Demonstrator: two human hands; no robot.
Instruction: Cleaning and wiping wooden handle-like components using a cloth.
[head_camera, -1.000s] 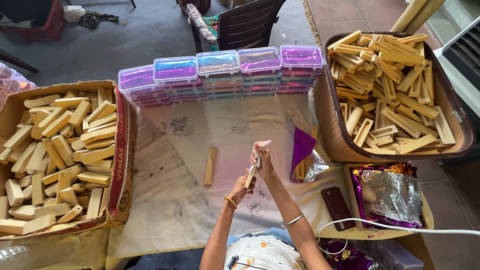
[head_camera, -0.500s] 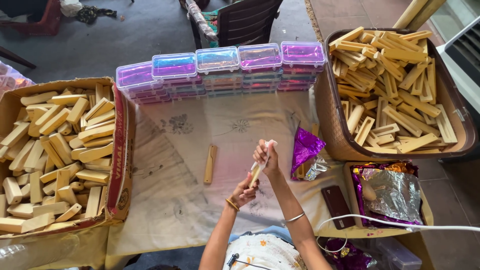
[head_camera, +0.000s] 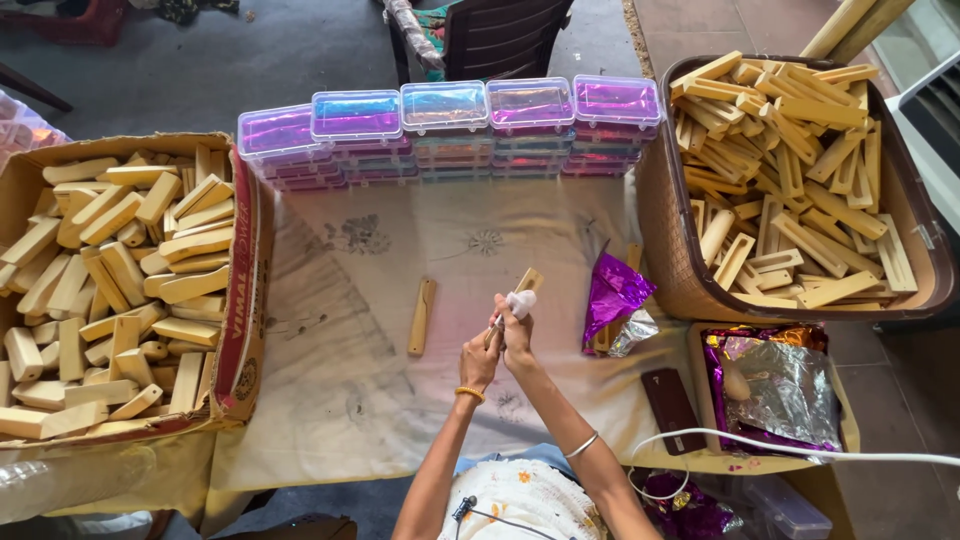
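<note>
My left hand (head_camera: 480, 362) grips the lower end of a light wooden stick (head_camera: 524, 283) that points up and away from me. My right hand (head_camera: 517, 327) holds a small white cloth (head_camera: 521, 302) pressed against the stick's middle. Both hands are over a pale printed table cloth (head_camera: 400, 290). A second wooden piece (head_camera: 421, 316) lies flat on the cloth just left of my hands. A crumpled purple foil wrapper (head_camera: 612, 295) with sticks in it lies just right of them.
A cardboard box (head_camera: 243, 300) of wooden blocks stands at the left, a brown basket (head_camera: 668, 250) of wooden sticks at the right. Stacked clear plastic cases (head_camera: 445, 105) with purple foil line the far edge. A dark phone (head_camera: 673, 410), foil tray (head_camera: 790, 385) and white cable (head_camera: 800, 450) lie at the right front.
The stick has tilted further away from me and my hands moved slightly left and closer together. The white cloth has slid along the stick.
</note>
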